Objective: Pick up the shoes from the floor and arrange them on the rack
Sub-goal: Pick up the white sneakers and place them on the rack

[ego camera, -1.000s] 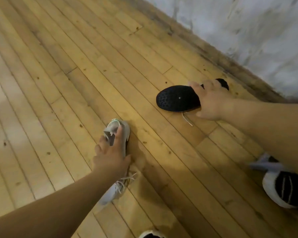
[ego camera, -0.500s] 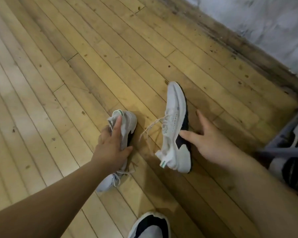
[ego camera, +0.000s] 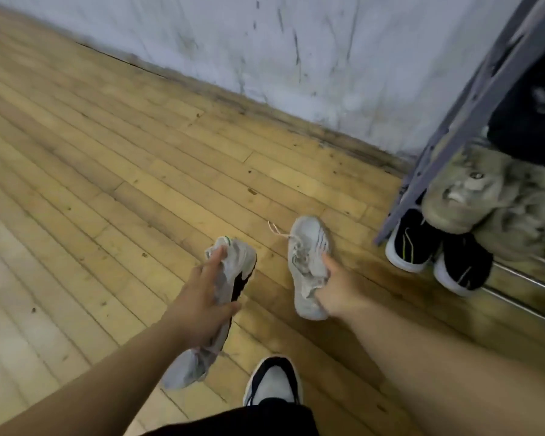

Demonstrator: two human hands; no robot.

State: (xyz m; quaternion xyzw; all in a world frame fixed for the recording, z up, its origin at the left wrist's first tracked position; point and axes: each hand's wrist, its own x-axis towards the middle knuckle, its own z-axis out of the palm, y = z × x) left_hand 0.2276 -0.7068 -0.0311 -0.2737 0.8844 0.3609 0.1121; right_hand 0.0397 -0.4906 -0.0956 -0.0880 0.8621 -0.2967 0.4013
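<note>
Floorboards (ego camera: 139, 171) blur beneath hands (ego camera: 202, 297) gripping pale sneakers (ego camera: 309, 265).

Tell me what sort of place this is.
Probably a home entryway or shoe corner: a metal shoe rack loaded with shoes stands against a scuffed white wall on a worn wooden plank floor.

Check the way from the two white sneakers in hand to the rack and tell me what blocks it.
No visible obstacle: bare floor separates the right-hand sneaker from the rack. Its lower bars already hold black sneakers and furry slippers.
</note>
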